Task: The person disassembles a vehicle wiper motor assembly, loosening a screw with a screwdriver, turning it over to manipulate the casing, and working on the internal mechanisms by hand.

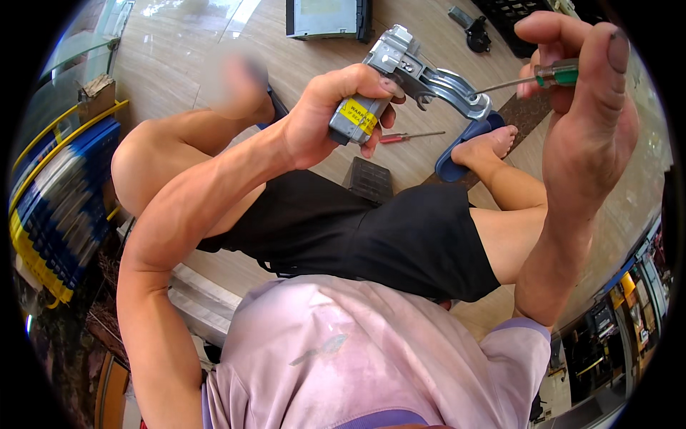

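My left hand (325, 111) is closed around the boxy grey end of a silver cast-metal housing (404, 61) that has a yellow label. A curved metal arm (454, 93) reaches from the housing toward the right. Between the thumb and fingers of my right hand (586, 93) is a screwdriver (557, 73) with a green handle. Its thin shaft points left, and the tip appears to meet the outer end of the curved arm. Parts of my right fingers are hidden behind the thumb and handle.
On the tiled floor lie a red-handled screwdriver (404, 136), a black box (369, 179) and a silver-and-black box (329, 20). A small black-and-grey part (475, 30) is farther right. Blue sandals (451, 169) are on my feet. A blue-and-yellow rack (64, 207) stands at left.
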Motion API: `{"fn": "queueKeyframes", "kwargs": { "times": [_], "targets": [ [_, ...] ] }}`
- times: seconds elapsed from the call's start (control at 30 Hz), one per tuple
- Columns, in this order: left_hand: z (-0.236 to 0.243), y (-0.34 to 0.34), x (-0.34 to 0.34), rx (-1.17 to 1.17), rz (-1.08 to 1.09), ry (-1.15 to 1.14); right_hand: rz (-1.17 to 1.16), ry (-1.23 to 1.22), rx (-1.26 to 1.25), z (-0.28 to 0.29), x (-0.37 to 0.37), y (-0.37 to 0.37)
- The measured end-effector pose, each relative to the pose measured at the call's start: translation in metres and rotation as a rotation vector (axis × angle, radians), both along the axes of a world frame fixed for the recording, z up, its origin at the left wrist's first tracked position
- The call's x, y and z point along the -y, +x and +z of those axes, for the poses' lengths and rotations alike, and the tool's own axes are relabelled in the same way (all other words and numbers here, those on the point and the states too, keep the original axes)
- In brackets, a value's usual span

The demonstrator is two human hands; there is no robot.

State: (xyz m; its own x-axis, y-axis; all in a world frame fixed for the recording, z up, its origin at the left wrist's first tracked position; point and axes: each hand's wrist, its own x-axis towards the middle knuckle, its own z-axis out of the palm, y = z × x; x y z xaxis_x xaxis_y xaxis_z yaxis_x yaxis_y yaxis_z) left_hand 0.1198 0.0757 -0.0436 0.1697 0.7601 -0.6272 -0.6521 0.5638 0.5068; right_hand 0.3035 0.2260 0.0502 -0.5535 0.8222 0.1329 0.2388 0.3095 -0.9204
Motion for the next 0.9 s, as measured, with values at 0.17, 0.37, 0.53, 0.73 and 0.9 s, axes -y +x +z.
{"fn": "queueKeyframes", "kwargs": {
  "times": [0.17,0.37,0.53,0.73,0.9],
  "targets": [
    [0.0,0.004,0.0,0.002,0.001,-0.02,0.052,-0.113,-0.118,-0.006,0.003,0.003],
    [0.003,0.004,0.003,0.006,0.005,-0.026,0.215,-0.107,-0.165,-0.013,0.001,0.0],
    [0.001,0.001,0.004,0.01,-0.041,-0.031,0.241,-0.003,-0.13,-0.015,0.004,-0.001],
    [-0.003,0.002,0.003,-0.013,-0.036,-0.032,0.163,-0.044,-0.186,-0.021,0.017,-0.016],
    [0.003,0.005,0.001,-0.022,-0.028,-0.025,0.235,-0.004,-0.141,-0.021,0.007,-0.005]
  ]
}}
